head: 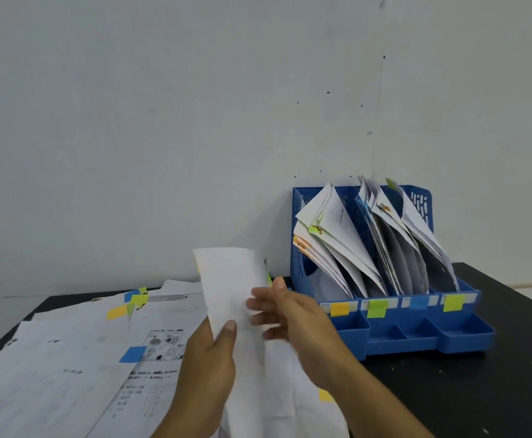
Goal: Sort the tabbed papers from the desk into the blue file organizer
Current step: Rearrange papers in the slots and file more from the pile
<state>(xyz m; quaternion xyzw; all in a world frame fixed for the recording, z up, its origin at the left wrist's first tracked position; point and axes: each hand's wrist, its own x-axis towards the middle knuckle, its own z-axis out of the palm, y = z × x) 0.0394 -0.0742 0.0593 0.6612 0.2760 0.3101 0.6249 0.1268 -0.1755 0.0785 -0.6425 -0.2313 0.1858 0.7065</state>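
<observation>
Left hand (pixel 209 358): thumb and fingers pinching the lower edge of an upright, curled white paper sheet (pixel 231 292). Right hand (pixel 290 314): thumb behind the same sheet's right edge, fingers curled across its front, grasping it. Sheet: held just left of the blue perforated plastic file organizer (pixel 394 330). Organizer: on a black desk (pixel 479 390), slots holding leaning white papers; orange, green, blue and yellow-green labels on its front. Loose tabbed white papers (pixel 68 358): spread flat, well left of the organizer.
</observation>
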